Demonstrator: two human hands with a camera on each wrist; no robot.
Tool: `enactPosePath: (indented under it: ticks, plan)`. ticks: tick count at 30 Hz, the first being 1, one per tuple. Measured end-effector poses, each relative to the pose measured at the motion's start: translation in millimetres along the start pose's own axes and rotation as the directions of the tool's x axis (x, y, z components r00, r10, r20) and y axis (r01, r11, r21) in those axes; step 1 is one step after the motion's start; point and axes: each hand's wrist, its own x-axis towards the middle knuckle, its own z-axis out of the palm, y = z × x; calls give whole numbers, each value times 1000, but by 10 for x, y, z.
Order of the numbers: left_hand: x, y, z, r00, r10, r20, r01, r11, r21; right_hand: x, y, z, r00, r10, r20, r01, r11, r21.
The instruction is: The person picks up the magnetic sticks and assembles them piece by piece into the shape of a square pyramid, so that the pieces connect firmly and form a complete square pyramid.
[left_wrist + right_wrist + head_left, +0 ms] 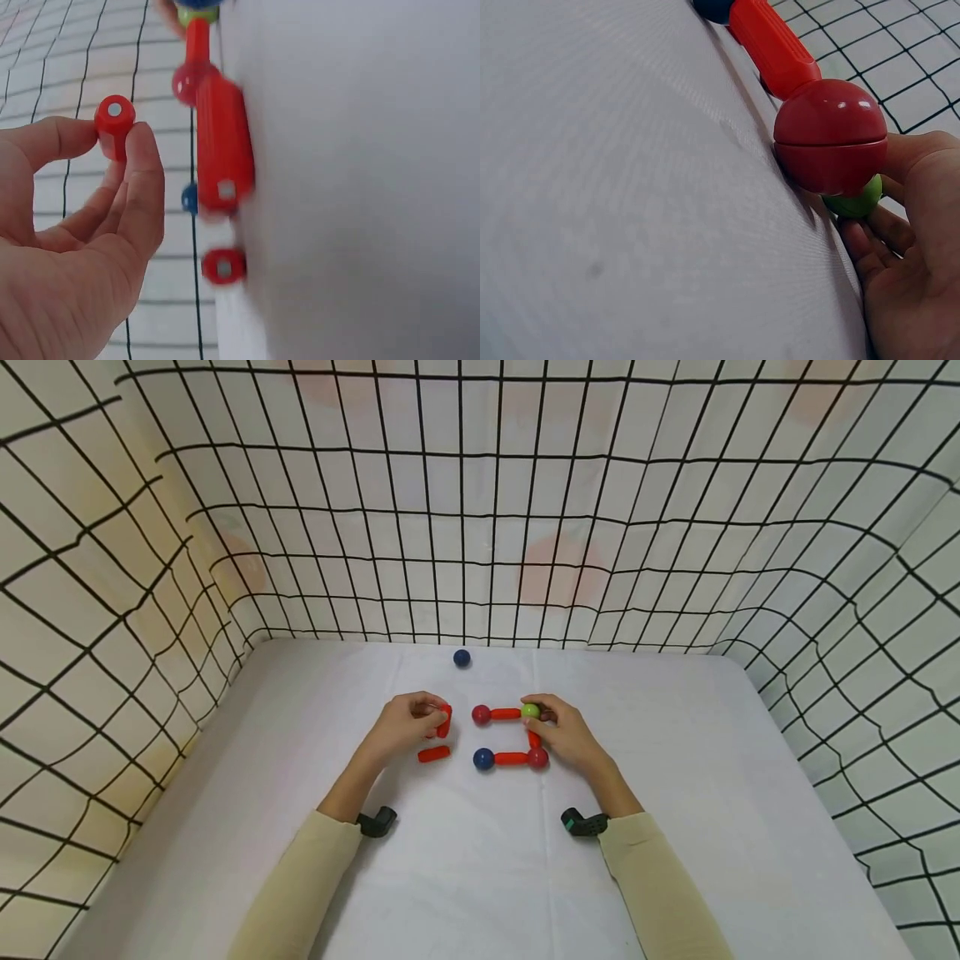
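Note:
My left hand [405, 723] pinches a red rod [114, 135] between thumb and fingers, one end facing the left wrist camera. Another red rod [433, 754] lies on the cloth just below that hand; the left wrist view shows a further rod end [223, 267] beside it. To the right is a joined piece, open on its left side: red ball [481, 715], rod [506, 714], green ball [530, 711], rod [534, 739], red ball [537, 758], rod [512, 759] and dark blue ball [483, 759]. My right hand [568, 737] grips the green ball, its fingers partly hidden in the right wrist view.
A loose dark blue ball [462, 657] lies near the back edge of the white-covered table [465, 877]. Black netting [465, 560] stands behind the table and along both sides.

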Motion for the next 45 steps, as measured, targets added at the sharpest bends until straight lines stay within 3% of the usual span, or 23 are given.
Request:
enactPosePath:
  ticks: [7, 11, 24, 39, 45]
  plan:
    - [21, 104, 346, 997, 79, 23, -80, 995, 62, -9, 14, -2, 1000, -14, -2, 14, 1000, 5]
    - [34, 113, 462, 997, 75, 18, -76, 995, 61, -3, 13, 7, 1000, -16, -8, 16, 1000, -1]
    - [33, 130, 574, 998, 68, 4, -68, 992, 106, 2, 26, 15, 1000, -17, -8, 17, 1000, 5]
    - [81, 154, 589, 996, 87, -8, -84, 985, 151, 14, 17, 6, 1000, 0, -16, 0, 1000, -8]
    - [99, 155, 589, 995, 93, -36, -86, 982, 170, -11, -7, 1, 999, 25, 23, -24, 1000, -12]
